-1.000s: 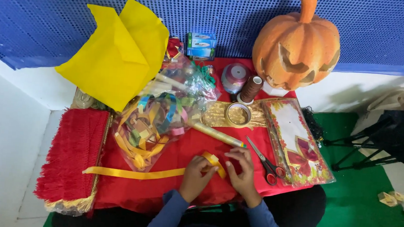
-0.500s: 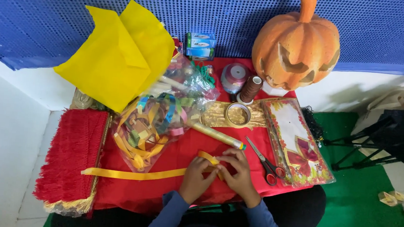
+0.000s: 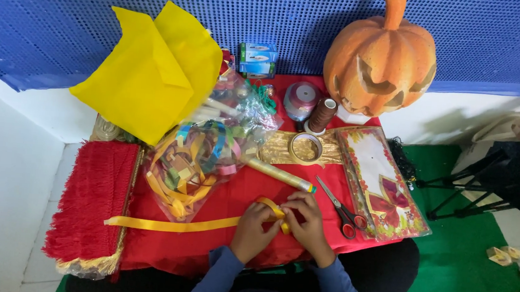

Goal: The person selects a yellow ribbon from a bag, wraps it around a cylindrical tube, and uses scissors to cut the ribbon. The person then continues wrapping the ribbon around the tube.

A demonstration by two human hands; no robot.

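Head view looks straight down on a small table under a red cloth, set against a blue dotted wall. At the far left a red fringed cloth hangs over the table's edge. Just right of it, a sheet of yellow paper stands folded at the back, and below that lies a clear bag of coloured paper strips. A long yellow ribbon runs flat from the fringed cloth rightward across the red cloth to the hands near the front edge. The left hand pinches the ribbon between thumb and fingertips, and the right hand, touching it, pinches the same ribbon where it folds into a small loop between them. Both sleeves are blue. Behind the hands a rolled gold tube lies at a slant, and a ring of tape sits on a gold foil piece. Further back are a small blue and white box, a silver ribbon spool and a brown thread spool. Right of the hands lie scissors with red handles, blades pointing up and left, beside a flat packet with a red leaf pattern. A carved orange pumpkin stands at the back right. Green floor shows at the far right
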